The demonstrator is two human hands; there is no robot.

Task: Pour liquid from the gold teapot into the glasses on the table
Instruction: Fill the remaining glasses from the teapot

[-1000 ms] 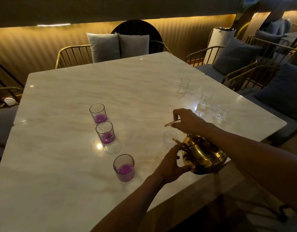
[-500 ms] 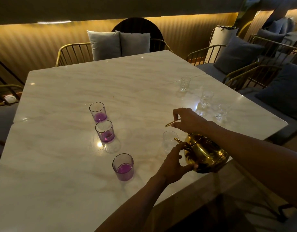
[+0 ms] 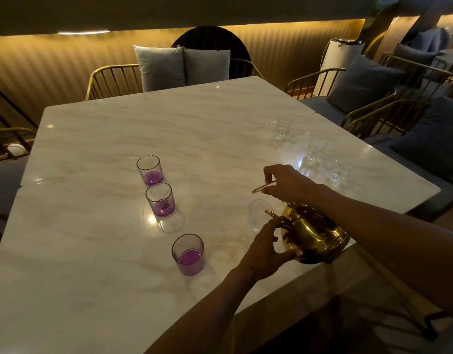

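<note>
The gold teapot hangs tilted over the near right edge of the marble table, its spout toward a clear glass. My right hand grips the teapot's thin gold handle from above. My left hand cups the pot's left side and underside. Three glasses with purple liquid stand in a row to the left: a far one, a middle one and a near one. Whether liquid is flowing I cannot tell.
Three small clear cut glasses stand at the right: one, another, a third. Gold wire chairs with grey cushions ring the table. The table edge runs just beneath the teapot.
The teapot and both hands have stayed almost in place beside the clear glass; the view shifted slightly. The glasses have not moved.
</note>
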